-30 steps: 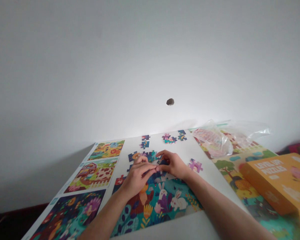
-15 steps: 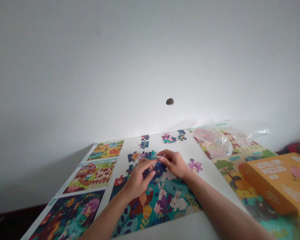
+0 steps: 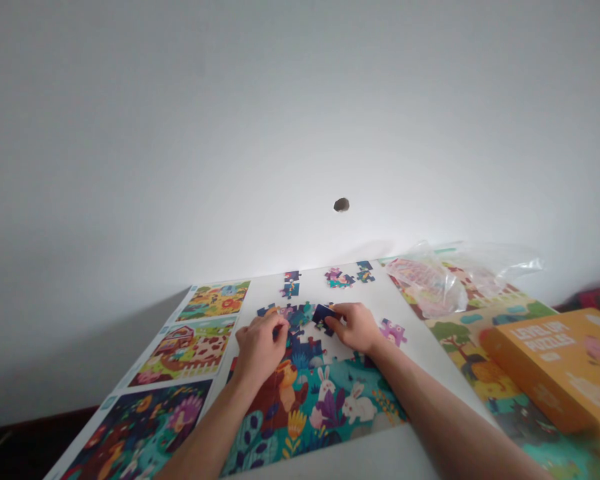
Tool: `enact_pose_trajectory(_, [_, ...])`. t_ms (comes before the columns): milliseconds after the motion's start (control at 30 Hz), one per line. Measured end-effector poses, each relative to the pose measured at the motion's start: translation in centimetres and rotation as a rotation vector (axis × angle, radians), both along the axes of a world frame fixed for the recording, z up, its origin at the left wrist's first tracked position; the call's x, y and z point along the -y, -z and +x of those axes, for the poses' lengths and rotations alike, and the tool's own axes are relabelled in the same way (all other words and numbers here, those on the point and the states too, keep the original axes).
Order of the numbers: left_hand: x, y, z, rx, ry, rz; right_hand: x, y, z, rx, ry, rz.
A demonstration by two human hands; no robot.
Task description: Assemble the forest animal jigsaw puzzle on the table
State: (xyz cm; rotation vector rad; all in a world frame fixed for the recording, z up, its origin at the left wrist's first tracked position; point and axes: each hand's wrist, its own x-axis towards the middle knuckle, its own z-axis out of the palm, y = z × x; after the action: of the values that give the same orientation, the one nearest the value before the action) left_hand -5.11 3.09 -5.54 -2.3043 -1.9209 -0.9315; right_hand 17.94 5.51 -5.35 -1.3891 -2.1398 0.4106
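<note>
A partly joined puzzle (image 3: 325, 413) with white rabbits and a bear lies on the white table. Above its upper left part is my left hand (image 3: 263, 343), fingers curled; whether anything is pinched there is too small to tell. My right hand (image 3: 353, 327) grips a dark blue puzzle piece (image 3: 324, 315) between thumb and fingers, over the puzzle's upper edge. A teal piece (image 3: 306, 312) lies just left of it. To the right of my right hand rests a pink-purple piece (image 3: 394, 331).
Loose pieces (image 3: 339, 278) lie at the back, with more (image 3: 291, 289) farther left. Three picture sheets (image 3: 185, 347) line the left side. At right are a clear plastic bag (image 3: 437, 287), an orange puzzle box (image 3: 555, 360) and a colourful animal picture (image 3: 450, 333).
My hands have moved apart, the left one to the left. The dark blue piece, earlier low between my hands, is now higher and in my right hand's grip.
</note>
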Motion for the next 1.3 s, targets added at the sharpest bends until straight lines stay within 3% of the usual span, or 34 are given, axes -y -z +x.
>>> enact_pose_trajectory(67, [-0.08, 0.04, -0.26, -0.044, -0.046, -0.023, -0.08, 0.04, 0.01, 0.055, 0.04, -0.022])
enact_pose_trajectory(233, [-0.23, 0.45, -0.25, -0.068, -0.001, -0.056, -0.07, -0.04, 0.07, 0.094, 0.16, -0.033])
enact_pose_trajectory(467, [-0.17, 0.76, -0.07, -0.108, 0.01, -0.066, 0.4, -0.45, -0.02, 0.133, -0.048, -0.013])
enact_pose_trajectory(733, [-0.11, 0.4, -0.01, -0.122, 0.055, -0.03, -0.49, 0.15, 0.03, 0.141, 0.242, -0.053])
enact_pose_trajectory(967, [0.35, 0.0, 0.25, -0.138, 0.203, -0.062, -0.17, 0.1, -0.12, 0.097, -0.002, 0.056])
enact_pose_trajectory(1133, [0.48, 0.1, 0.2, -0.192, 0.228, -0.09, -0.24, 0.18, -0.16, 0.048, -0.021, 0.056])
enact_pose_trajectory(1300, [-0.03, 0.71, -0.06, -0.101, 0.236, -0.029, -0.36, 0.29, -0.16, -0.014, -0.086, 0.064])
